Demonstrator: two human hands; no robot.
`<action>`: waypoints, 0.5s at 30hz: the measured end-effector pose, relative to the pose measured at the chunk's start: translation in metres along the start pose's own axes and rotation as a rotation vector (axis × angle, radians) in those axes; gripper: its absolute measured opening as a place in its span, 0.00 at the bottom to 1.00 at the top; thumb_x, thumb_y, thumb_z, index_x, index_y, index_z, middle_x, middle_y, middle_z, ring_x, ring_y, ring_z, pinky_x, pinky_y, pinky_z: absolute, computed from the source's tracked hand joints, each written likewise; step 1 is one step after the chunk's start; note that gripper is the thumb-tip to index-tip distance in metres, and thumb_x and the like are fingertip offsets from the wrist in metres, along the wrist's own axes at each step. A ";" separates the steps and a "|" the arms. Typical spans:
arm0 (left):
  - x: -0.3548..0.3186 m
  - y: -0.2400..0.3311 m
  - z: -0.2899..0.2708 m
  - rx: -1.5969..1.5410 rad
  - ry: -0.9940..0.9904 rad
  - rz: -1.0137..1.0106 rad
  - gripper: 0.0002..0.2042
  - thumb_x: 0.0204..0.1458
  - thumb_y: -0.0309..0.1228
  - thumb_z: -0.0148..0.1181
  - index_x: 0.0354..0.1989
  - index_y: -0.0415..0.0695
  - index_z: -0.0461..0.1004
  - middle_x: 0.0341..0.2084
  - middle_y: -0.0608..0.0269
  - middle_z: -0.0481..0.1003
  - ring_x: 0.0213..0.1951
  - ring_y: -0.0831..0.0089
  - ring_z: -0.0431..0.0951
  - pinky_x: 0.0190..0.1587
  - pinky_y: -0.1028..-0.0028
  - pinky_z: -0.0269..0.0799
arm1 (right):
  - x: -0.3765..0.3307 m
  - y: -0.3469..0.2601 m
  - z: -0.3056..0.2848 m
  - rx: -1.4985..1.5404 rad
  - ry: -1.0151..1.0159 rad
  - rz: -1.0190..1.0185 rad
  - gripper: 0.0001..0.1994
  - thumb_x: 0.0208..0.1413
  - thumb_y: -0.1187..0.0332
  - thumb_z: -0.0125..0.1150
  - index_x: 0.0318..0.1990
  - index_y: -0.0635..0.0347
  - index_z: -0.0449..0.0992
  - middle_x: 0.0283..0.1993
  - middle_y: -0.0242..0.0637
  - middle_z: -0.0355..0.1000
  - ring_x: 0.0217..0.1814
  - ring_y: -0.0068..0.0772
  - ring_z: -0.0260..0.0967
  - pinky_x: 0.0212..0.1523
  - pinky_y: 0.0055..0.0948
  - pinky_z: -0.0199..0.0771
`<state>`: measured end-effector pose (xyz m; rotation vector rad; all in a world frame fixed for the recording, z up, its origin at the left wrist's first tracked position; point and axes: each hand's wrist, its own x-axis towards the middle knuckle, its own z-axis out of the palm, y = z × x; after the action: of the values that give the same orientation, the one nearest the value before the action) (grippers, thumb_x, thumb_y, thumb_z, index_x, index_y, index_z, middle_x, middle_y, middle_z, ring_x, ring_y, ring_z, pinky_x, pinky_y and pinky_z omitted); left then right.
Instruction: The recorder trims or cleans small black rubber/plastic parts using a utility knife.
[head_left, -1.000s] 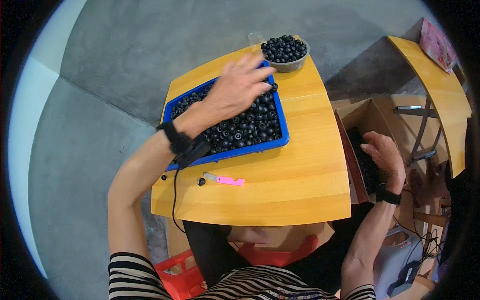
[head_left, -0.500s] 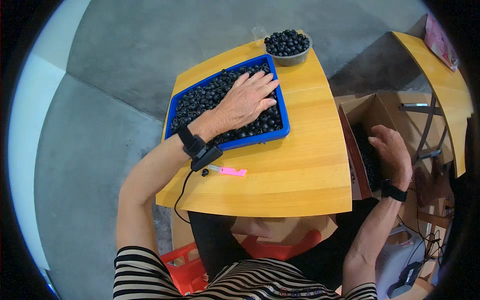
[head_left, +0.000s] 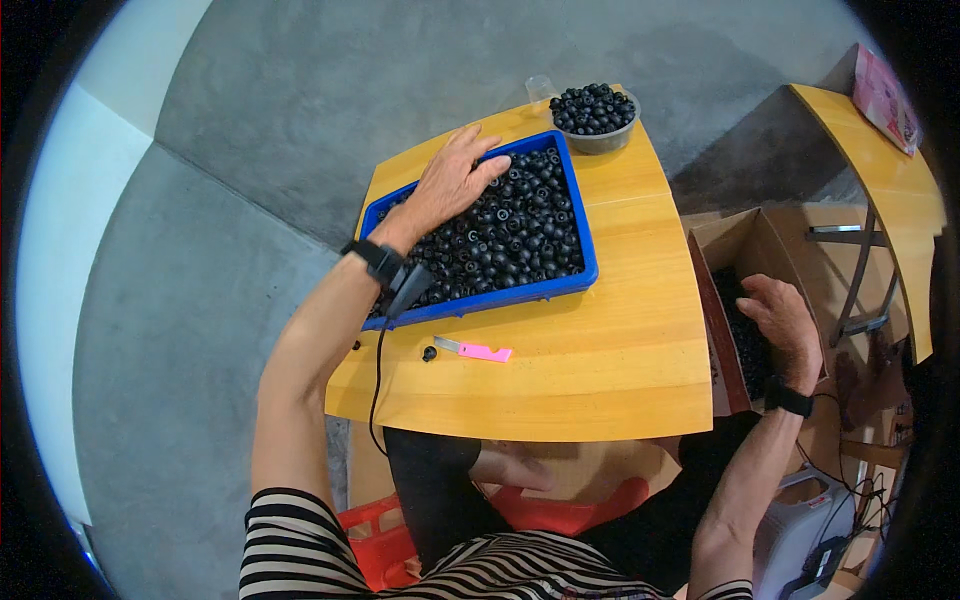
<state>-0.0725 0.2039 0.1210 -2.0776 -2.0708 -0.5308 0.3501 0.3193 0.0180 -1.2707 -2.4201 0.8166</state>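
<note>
My left hand is over the far left part of a blue tray, its fingers spread and nothing held. The tray is filled with glossy black round bead-like pieces, many showing a hole. To the right and lower down, my right hand hangs over a cardboard box beside the table. Its fingers are loosely bent, with a gap to the thumb and nothing visible between them. Dark small pieces lie in the box. On the table in front of the tray are a pink-handled knife and one loose black piece.
A clear plastic tub heaped with black pieces stands at the far table corner. The yellow wooden table is before me. Another table at right bears a pink bag. A cable hangs from my left wrist.
My left hand has moved left across the tray, uncovering the pieces on its right side. Another loose piece now shows near my left forearm. My right hand has hardly moved.
</note>
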 end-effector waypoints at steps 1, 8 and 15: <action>0.006 -0.007 0.008 0.120 0.023 0.038 0.23 0.56 0.44 0.46 0.49 0.35 0.69 0.52 0.47 0.66 0.56 0.53 0.63 0.58 0.61 0.56 | 0.000 -0.003 -0.001 -0.020 0.001 0.000 0.16 0.47 0.68 0.61 0.43 0.66 0.74 0.35 0.50 0.74 0.40 0.47 0.73 0.41 0.38 0.72; -0.008 -0.015 0.010 -0.025 -0.230 -0.008 0.24 0.58 0.45 0.42 0.51 0.35 0.66 0.52 0.46 0.66 0.56 0.54 0.64 0.58 0.64 0.58 | 0.009 -0.006 -0.003 -0.019 0.064 0.008 0.15 0.48 0.70 0.59 0.43 0.67 0.73 0.39 0.53 0.73 0.43 0.47 0.72 0.42 0.37 0.71; -0.047 0.003 -0.004 -0.002 -0.197 -0.082 0.23 0.58 0.43 0.43 0.54 0.37 0.64 0.54 0.46 0.65 0.59 0.53 0.60 0.60 0.63 0.55 | 0.002 -0.021 -0.006 -0.058 0.020 0.013 0.13 0.49 0.70 0.57 0.42 0.68 0.73 0.39 0.52 0.74 0.44 0.47 0.72 0.43 0.38 0.70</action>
<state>-0.0690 0.1585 0.1087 -2.1312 -2.2710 -0.3510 0.3378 0.3139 0.0350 -1.3109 -2.4384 0.7385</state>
